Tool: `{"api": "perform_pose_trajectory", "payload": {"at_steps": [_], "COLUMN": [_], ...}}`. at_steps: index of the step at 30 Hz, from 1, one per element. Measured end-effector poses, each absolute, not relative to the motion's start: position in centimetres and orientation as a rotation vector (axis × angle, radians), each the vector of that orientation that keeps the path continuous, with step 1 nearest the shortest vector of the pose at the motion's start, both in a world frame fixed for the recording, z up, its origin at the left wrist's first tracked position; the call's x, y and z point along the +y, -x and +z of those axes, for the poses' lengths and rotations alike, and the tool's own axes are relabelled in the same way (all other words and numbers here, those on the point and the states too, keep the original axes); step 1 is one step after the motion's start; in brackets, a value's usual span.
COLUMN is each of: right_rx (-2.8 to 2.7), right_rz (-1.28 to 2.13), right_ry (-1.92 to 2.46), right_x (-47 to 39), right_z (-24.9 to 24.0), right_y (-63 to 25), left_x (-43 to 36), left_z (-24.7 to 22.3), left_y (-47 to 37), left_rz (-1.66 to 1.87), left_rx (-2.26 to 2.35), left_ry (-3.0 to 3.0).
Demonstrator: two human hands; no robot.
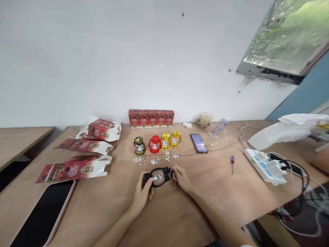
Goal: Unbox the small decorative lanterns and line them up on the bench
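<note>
A small black lantern (158, 177) with a clear globe lies on its side between my hands, low over the wooden table. My left hand (142, 190) grips one end of it, thumb on top. At the other end, the fingers of my right hand (182, 178) are pinched together by a thin metal piece; what exactly they hold is too small to tell. Beyond my hands stand a bronze lantern (139, 146), a red lantern (155, 144) and two gold lanterns (165, 141). Small white and metal parts (154, 161) lie in front of them.
Red boxes (151, 119) line the wall. Opened cartons (74, 168) and a large phone (45, 212) are at left. At right are a screwdriver (232, 164), a bottle (219, 127), a cup (205, 119), a blurred phone (198, 142) and a power strip (264, 167) with cables.
</note>
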State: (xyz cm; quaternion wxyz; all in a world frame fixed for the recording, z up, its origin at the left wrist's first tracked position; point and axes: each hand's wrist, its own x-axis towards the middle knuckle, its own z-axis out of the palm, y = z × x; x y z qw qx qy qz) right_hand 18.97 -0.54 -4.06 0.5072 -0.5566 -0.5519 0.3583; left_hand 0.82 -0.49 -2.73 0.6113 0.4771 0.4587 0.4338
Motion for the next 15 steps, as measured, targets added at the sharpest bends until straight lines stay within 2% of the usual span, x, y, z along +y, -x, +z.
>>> {"api": "perform_pose_trajectory", "payload": {"at_steps": [3, 8, 15], "right_rx": [-1.293, -1.137, -1.456], "right_rz": [0.753, 0.067, -0.14], "right_ry": [1.389, 1.61, 1.621], "right_x": [-0.4, 0.7, 3.9], "right_z": [-4.7, -5.2, -4.4], "right_y": [-19.5, -24.3, -30.9], "left_x": [-0.3, -0.4, -1.0], "left_z": [-3.0, -3.4, -2.8], "left_y": [-0.8, -0.3, 0.0], "left_rz": [1.038, 1.184, 1.346], "left_rx": [1.051, 1.178, 1.165], "left_ry": [-1.075, -1.042, -1.459]}}
